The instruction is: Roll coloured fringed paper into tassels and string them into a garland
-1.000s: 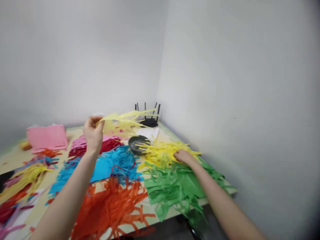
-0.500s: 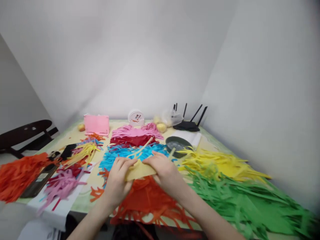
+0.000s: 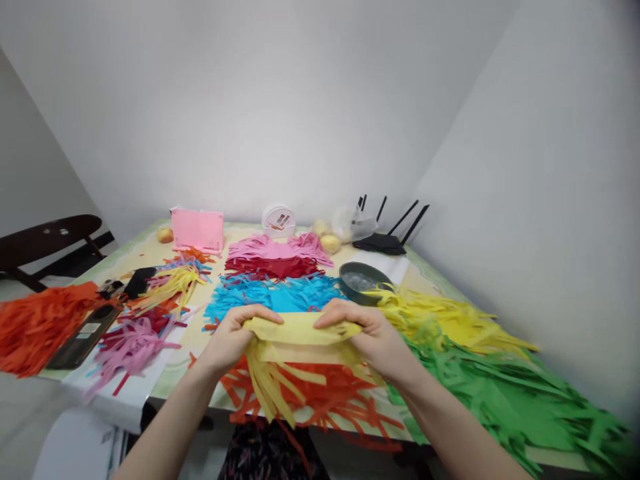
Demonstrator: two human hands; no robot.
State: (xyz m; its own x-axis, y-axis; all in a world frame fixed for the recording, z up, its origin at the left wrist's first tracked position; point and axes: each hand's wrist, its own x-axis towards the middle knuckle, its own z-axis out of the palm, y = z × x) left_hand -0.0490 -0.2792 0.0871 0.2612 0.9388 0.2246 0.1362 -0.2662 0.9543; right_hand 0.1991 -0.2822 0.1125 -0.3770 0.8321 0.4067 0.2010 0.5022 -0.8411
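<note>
A piece of yellow fringed paper (image 3: 295, 329) is stretched between my two hands above the near side of the table. My left hand (image 3: 240, 333) pinches its left end, thumb on top, and cut strips dangle below. My right hand (image 3: 363, 327) grips the right end the same way. Beneath the paper lies orange fringed paper (image 3: 330, 393), its strips hanging over the table edge. Just beyond my hands is blue fringed paper (image 3: 280, 295), with dark red (image 3: 275, 268) and pink fringed paper (image 3: 265, 247) behind it.
Yellow (image 3: 440, 319) and green fringe (image 3: 525, 393) lie at the right, near a dark bowl (image 3: 363, 280) and a black router (image 3: 380, 244). At left are orange fringe (image 3: 45, 327), a phone (image 3: 83, 340), mixed strips (image 3: 133, 350) and a pink case (image 3: 197, 230).
My hands have moved apart, and the yellow paper is now spread wide between them, its strips falling downward. The camera view has shifted slightly.
</note>
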